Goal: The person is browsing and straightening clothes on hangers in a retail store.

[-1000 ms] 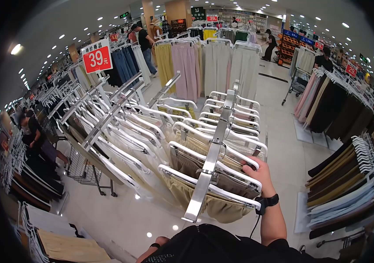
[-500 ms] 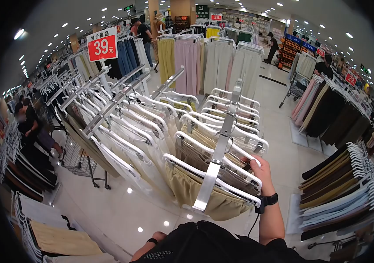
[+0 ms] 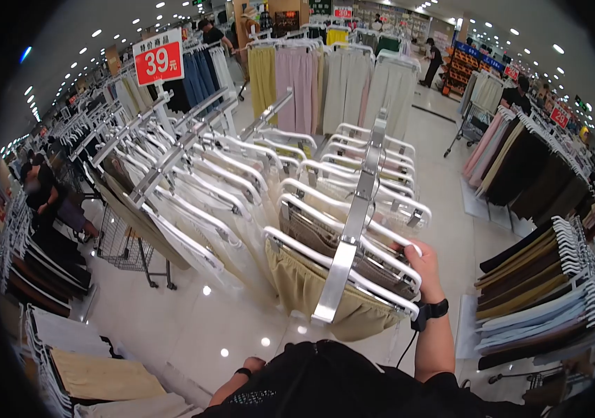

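My right hand (image 3: 423,266) is closed around the right end of a white clothes hanger (image 3: 321,196), the third from the front on a metal rail (image 3: 363,196). In front of it hang brown trousers (image 3: 310,228). Olive-khaki trousers (image 3: 332,291) with a gathered waist hang nearest to me, on the foremost white hanger (image 3: 300,249). Several more white hangers (image 3: 374,164) sit farther back on the same rail. Low beside my dark top, my left hand (image 3: 254,364) is partly hidden; its fingers do not show clearly.
Pale trousers (image 3: 200,219) fill the neighbouring rails on the left, under a red price sign (image 3: 158,58). A shopping cart (image 3: 126,240) stands beyond them near a person (image 3: 45,189). Along the right are racks of folded trousers (image 3: 531,306) and dark trousers (image 3: 513,171).
My right hand has drawn the held hanger slightly toward me, closer to the one in front and farther from those behind. The whole view has tilted a little downward.
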`<state>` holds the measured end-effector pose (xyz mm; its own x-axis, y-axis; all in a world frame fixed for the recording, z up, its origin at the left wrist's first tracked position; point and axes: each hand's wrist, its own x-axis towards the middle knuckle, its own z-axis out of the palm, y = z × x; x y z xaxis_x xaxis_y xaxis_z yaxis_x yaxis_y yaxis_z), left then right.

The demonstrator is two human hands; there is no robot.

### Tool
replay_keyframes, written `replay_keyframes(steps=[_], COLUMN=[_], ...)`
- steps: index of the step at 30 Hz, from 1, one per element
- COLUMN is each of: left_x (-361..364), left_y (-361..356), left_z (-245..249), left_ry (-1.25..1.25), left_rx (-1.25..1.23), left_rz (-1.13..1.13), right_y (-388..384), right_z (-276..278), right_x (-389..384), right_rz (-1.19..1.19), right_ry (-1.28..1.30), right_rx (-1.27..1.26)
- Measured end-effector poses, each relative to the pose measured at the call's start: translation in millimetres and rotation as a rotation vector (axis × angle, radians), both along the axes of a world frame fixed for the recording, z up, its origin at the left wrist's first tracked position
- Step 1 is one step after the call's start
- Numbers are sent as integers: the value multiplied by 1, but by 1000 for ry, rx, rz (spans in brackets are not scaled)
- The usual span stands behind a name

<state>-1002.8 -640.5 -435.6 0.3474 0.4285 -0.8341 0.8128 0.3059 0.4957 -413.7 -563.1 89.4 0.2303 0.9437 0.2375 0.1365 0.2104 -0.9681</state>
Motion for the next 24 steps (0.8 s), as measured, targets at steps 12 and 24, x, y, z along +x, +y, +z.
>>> replay_keyframes(steps=[12,24], left_x=[50,49], left_y=[-7,-13], left_z=[126,112], left_ry=[184,191], left_rx=[312,272], left_rz=[126,213], right_y=[6,18], right_z=[1,1], right_x=[12,22], right_rz=[-10,-21], right_ry=[-4,-32], right_rx=[18,55])
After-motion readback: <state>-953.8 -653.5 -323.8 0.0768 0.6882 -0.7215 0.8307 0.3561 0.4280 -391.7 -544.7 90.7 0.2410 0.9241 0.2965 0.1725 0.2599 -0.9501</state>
